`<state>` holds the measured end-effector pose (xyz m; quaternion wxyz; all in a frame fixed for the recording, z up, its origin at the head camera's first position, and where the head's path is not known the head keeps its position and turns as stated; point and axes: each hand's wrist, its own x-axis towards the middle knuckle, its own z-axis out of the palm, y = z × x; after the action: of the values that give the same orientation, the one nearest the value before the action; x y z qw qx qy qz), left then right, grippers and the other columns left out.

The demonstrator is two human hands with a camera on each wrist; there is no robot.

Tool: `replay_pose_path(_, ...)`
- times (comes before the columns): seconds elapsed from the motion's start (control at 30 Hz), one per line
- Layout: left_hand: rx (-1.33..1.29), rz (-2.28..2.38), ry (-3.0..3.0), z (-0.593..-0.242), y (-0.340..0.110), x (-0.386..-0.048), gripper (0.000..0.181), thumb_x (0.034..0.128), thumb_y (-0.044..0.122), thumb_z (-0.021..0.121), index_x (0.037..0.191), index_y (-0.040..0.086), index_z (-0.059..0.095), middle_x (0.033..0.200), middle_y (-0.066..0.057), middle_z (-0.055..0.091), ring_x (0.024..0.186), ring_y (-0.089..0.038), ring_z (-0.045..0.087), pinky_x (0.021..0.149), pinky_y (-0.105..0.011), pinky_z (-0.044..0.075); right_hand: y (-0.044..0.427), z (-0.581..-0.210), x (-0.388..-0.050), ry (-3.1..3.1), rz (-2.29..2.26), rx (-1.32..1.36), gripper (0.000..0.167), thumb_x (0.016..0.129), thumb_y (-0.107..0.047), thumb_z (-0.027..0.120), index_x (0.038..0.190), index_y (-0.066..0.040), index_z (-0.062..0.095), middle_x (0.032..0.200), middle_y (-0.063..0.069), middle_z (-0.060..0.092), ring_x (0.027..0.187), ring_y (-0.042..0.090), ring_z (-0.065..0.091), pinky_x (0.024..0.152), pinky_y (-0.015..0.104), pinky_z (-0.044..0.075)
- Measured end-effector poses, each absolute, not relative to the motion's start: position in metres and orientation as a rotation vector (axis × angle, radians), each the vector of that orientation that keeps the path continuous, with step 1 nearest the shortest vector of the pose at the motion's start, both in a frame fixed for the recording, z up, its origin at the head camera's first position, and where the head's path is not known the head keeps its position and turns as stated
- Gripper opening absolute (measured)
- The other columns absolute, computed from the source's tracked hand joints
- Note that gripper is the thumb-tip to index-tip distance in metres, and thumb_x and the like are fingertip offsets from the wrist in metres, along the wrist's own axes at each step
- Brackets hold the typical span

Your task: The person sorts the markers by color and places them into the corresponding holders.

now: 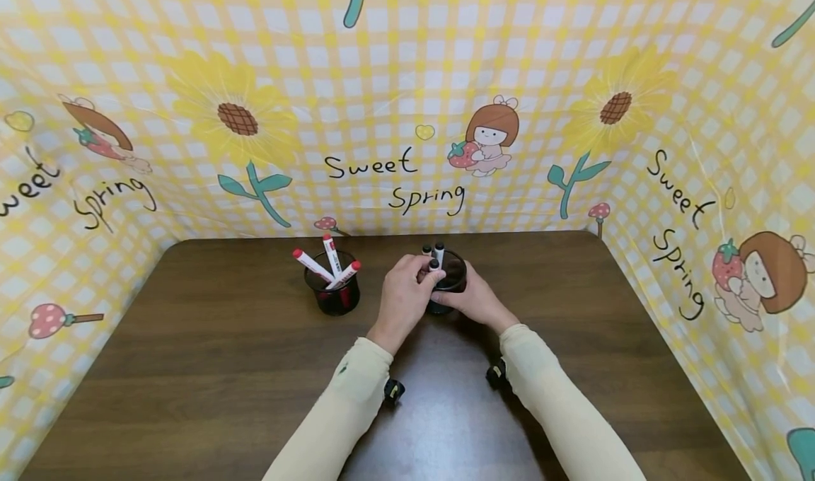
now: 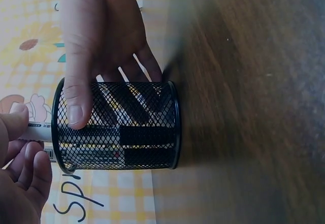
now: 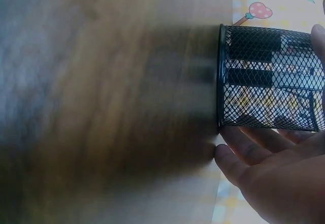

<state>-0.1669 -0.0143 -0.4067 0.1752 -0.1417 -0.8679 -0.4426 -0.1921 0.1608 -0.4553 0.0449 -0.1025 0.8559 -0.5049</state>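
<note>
A black mesh pen holder [image 1: 453, 272] stands on the table and contains several white markers with black ends [image 1: 439, 252]. My right hand [image 1: 476, 298] grips its right side, with the thumb across the near wall and the fingers round the far side, as the left wrist view shows. At the rim my left hand [image 1: 402, 293] pinches a black-ended marker [image 2: 38, 131] between thumb and fingers. The lower part of that marker shows through the mesh, inside the holder. In the right wrist view, the right hand [image 3: 284, 178] lies against the mesh wall.
To the left stands a second black mesh pen holder [image 1: 337, 300] with several red-capped markers [image 1: 332, 256] leaning in it. The dark wooden table [image 1: 210, 368] is bordered at the back and sides by a yellow checked cloth [image 1: 382, 78].
</note>
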Motion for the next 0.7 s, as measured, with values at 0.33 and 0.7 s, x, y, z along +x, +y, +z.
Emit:
replay_pose_path(0.33,-0.408,-1.28,-2.46,-0.4084,-0.0142,-0.1671,0.026,0.0916,0.023,0.078,0.111,0.006,0.074,0.098,-0.002,0.064,0.081,-0.014,0.058,0.07,-0.032,0.051,0.161,-0.4561,-0.1938,2.621,-1.533,-0.307,0.079,0.083,-0.033,0.086,0.144,-0.006,0.043,0.135,0.015,0.057,0.122,0.029,0.054,0.103,0.047,0.042)
replay_pose_path(0.7,-0.4,-1.247,-2.507,-0.4077,-0.0142,-0.1697,0.033,0.094,0.031,0.075,0.118,0.008,0.072,0.103,-0.002,0.063,0.083,-0.014,0.057,0.072,-0.033,0.051,0.1615,-0.4563,-0.194,2.622,-1.531,-0.33,0.079,0.084,-0.031,0.084,0.146,-0.006,0.041,0.137,0.015,0.055,0.123,0.029,0.053,0.103,0.047,0.041)
